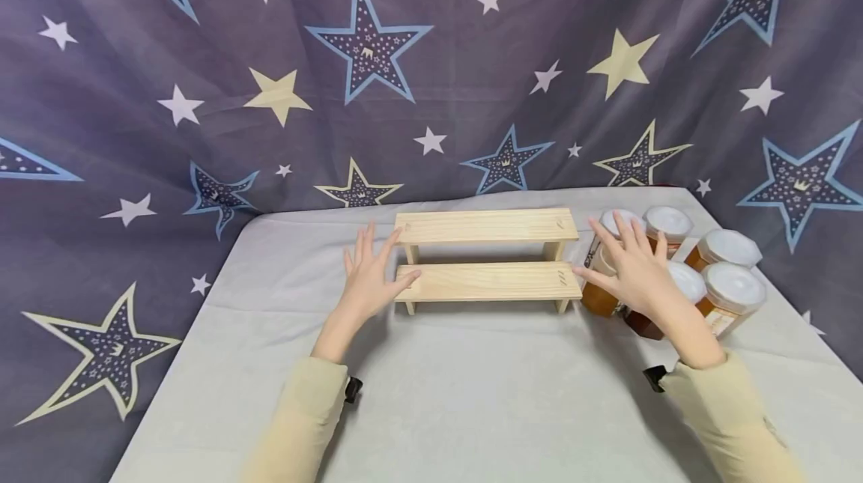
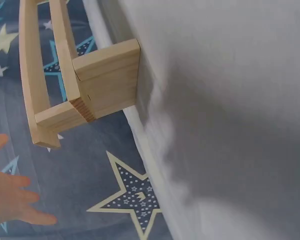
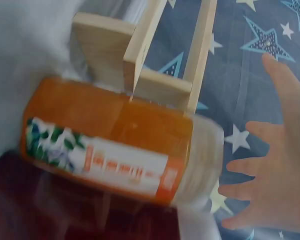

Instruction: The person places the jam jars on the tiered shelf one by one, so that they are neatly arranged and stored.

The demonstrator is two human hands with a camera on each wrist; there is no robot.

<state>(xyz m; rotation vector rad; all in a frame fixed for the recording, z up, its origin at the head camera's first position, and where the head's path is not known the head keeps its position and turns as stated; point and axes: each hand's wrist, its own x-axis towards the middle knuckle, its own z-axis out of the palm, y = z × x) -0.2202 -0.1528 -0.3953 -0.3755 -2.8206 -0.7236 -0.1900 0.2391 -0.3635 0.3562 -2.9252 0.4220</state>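
Observation:
A two-tier wooden rack (image 1: 488, 282) of pale wood stands at the table's middle. My left hand (image 1: 367, 281) is held over its left end with fingers spread. The thumb overlaps the lower board in the head view; in the left wrist view the hand (image 2: 10, 195) shows apart from the rack. My right hand (image 1: 637, 273), fingers spread, hovers over a group of white-lidded jars (image 1: 735, 287) by the rack's right end. In the right wrist view an amber jar (image 3: 115, 115) with a floral label stands beside the rack (image 3: 102, 45), and a darker jar (image 3: 80, 205) is next to it.
A light cloth covers the table (image 1: 458, 401). Behind it hangs a dark curtain (image 1: 431, 93) patterned with stars. The jars stand close together on the right, partly hidden by the right hand. Dark devices are strapped at both sleeve cuffs.

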